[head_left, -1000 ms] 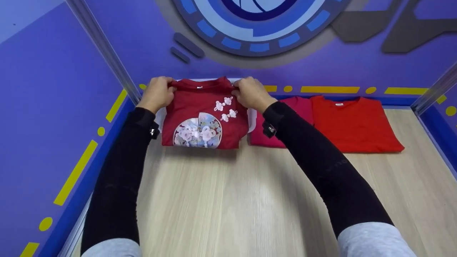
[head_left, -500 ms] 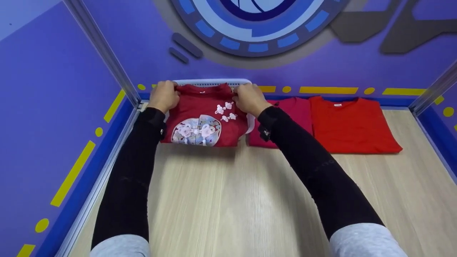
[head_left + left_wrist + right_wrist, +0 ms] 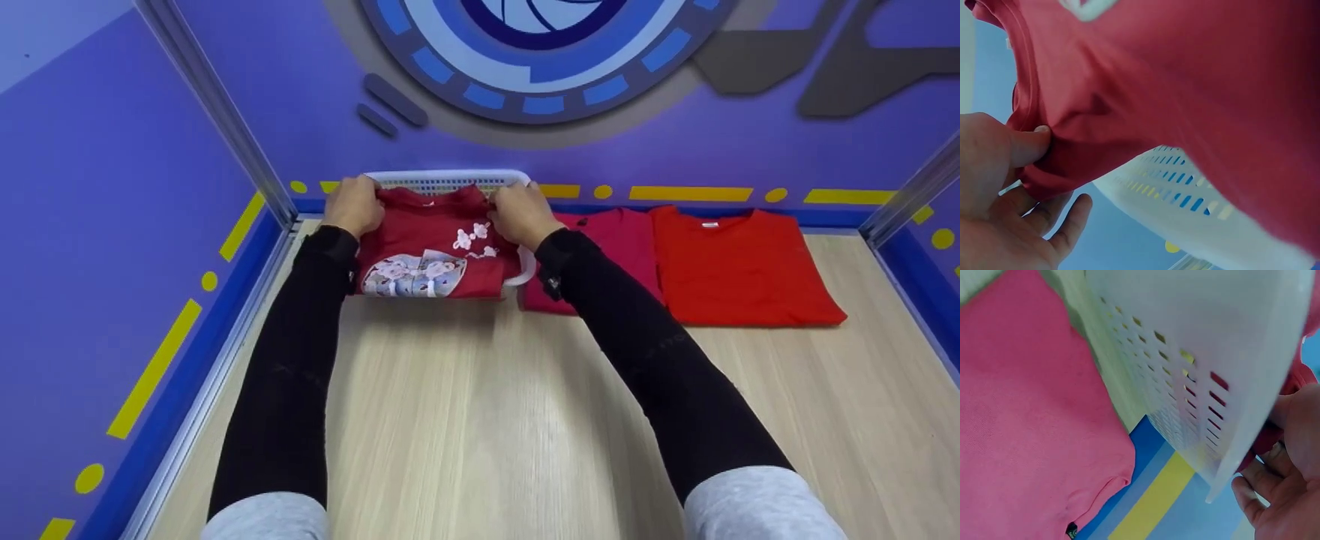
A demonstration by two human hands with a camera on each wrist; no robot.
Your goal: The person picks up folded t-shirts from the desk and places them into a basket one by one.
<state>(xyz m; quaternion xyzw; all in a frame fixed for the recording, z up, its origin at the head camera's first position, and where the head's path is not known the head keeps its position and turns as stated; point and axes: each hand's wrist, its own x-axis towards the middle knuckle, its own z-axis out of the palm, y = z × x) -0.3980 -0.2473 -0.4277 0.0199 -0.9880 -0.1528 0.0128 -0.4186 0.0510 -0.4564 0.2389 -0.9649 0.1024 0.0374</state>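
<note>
A dark red shirt (image 3: 427, 232) with white flower knots and a pale patterned half-round patch hangs between both hands, over a white plastic basket (image 3: 523, 262). My left hand (image 3: 355, 206) pinches the shirt at its left shoulder; in the left wrist view the thumb presses the cloth (image 3: 1089, 112) against the fingers. Its right shoulder is pinched by my right hand (image 3: 523, 214), close to the basket's right rim. The basket's perforated wall (image 3: 1185, 371) stands beside that hand in the right wrist view. The shirt covers most of the basket's front.
To the right of the basket lies a folded pink-red shirt (image 3: 615, 240), partly behind the right forearm. A folded bright red shirt (image 3: 750, 270) lies beside it. A purple-blue wall (image 3: 645, 150) with yellow marks rises behind the wooden table (image 3: 480, 420).
Both hands have come down a little with the dark red shirt, and the left hand has shifted right. More of the basket's back rim and mesh shows above the collar.
</note>
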